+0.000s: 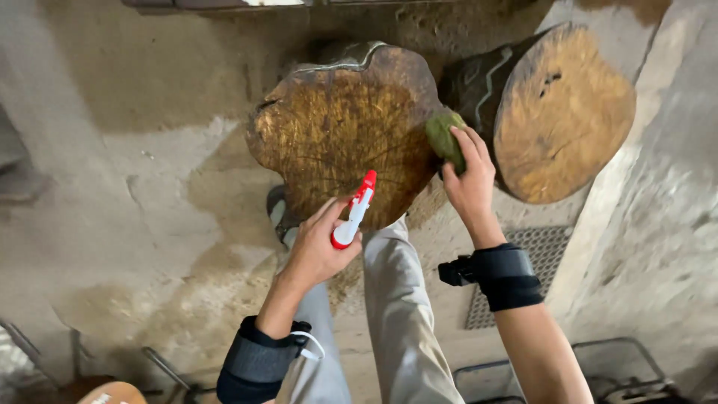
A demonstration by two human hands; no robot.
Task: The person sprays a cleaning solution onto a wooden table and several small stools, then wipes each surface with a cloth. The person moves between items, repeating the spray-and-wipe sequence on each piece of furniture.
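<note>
Red-and-white plastic marks the spray bottle (354, 212) nearest the camera, its head gripped in the closed left hand (318, 251) in front of the round wooden block (340, 131); what it contains cannot be told. Slightly farther, the right hand (470, 183) presses a green scrubbing sponge (444, 138) against that block's right edge, fingers closed over it. Beyond, a second wooden block (565, 112) leans against the concrete wall (658, 194).

Red-white spray bottle (354, 212) tilted, green pad (444, 139), perhaps sponge, on round wooden slab (340, 131)
</note>
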